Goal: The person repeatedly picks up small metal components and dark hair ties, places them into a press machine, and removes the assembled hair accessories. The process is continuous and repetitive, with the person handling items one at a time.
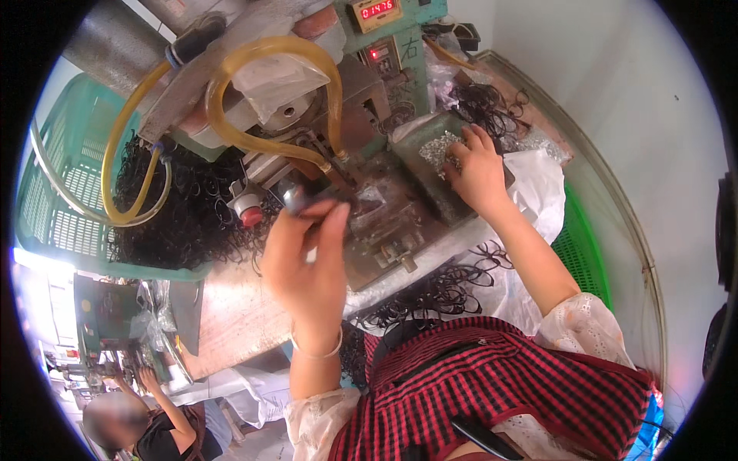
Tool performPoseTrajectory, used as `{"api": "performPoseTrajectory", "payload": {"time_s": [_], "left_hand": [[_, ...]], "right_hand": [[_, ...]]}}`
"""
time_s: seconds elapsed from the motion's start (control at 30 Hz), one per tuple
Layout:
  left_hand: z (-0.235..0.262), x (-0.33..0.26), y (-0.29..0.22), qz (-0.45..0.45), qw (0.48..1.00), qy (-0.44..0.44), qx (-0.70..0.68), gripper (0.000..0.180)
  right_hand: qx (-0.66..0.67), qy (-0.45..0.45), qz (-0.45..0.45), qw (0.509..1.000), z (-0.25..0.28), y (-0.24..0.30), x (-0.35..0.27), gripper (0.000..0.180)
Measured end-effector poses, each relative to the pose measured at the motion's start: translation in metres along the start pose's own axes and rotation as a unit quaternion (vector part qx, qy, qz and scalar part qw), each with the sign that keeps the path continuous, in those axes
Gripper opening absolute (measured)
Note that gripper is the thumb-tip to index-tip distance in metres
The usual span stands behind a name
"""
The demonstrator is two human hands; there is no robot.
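My left hand (306, 257) is raised in front of the press machine (369, 100). Its thumb and forefinger are pinched together near the machine's die area; whatever lies between them is too small and blurred to name. My right hand (478, 175) reaches into a green metal tray (432, 183) on the right of the machine. Its fingers are curved and apart, their tips at a pile of small silver metal pieces (438, 150). Between the two hands sits the worn metal machine bed (377, 230).
Yellow hoses (269, 48) loop over the machine, and a red button (250, 216) sticks out left. A teal basket (73, 173) holds many black loops (173, 211). More black loops (430, 296) lie along the near edge. A green basket (580, 253) stands right. A co-worker (173, 422) sits lower left.
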State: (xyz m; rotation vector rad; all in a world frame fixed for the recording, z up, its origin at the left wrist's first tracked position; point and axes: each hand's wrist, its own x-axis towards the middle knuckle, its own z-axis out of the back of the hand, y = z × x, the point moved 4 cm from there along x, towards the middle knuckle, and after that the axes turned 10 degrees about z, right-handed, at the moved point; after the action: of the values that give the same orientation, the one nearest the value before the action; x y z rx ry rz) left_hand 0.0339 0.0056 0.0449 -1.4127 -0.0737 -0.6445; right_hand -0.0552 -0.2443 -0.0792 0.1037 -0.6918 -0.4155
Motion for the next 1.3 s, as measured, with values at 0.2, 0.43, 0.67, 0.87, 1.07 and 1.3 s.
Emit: {"api": "performPoseTrajectory", "payload": {"time_s": [0.2, 0.43, 0.67, 0.87, 1.07, 1.3], "left_hand": [[-0.016, 0.012, -0.006, -0.025, 0.997, -0.02, 0.064, 0.011], [-0.019, 0.016, -0.007, -0.08, 0.993, -0.023, 0.088, 0.011], [0.061, -0.036, 0.017, -0.122, 0.949, -0.261, 0.126, 0.015], [0.128, 0.02, 0.098, 0.156, 0.938, -0.075, 0.299, 0.023], [0.123, 0.007, 0.242, 0.088, 0.828, -0.056, 0.552, 0.027], [0.119, -0.031, 0.167, 0.193, 0.972, -0.128, -0.031, 0.016]], "right_hand": [[0.135, -0.06, -0.008, 0.989, 0.005, -0.012, 0.014, 0.01], [0.103, -0.1, 0.006, 0.99, -0.003, -0.012, 0.007, 0.013], [0.243, -0.037, -0.125, 0.961, 0.007, -0.015, -0.013, 0.017], [0.297, -0.009, -0.14, 0.945, 0.014, 0.006, -0.004, 0.017], [0.288, -0.04, -0.078, 0.954, 0.008, 0.015, 0.001, 0.014], [0.302, -0.092, -0.163, 0.935, 0.042, -0.031, -0.055, 0.015]]}}
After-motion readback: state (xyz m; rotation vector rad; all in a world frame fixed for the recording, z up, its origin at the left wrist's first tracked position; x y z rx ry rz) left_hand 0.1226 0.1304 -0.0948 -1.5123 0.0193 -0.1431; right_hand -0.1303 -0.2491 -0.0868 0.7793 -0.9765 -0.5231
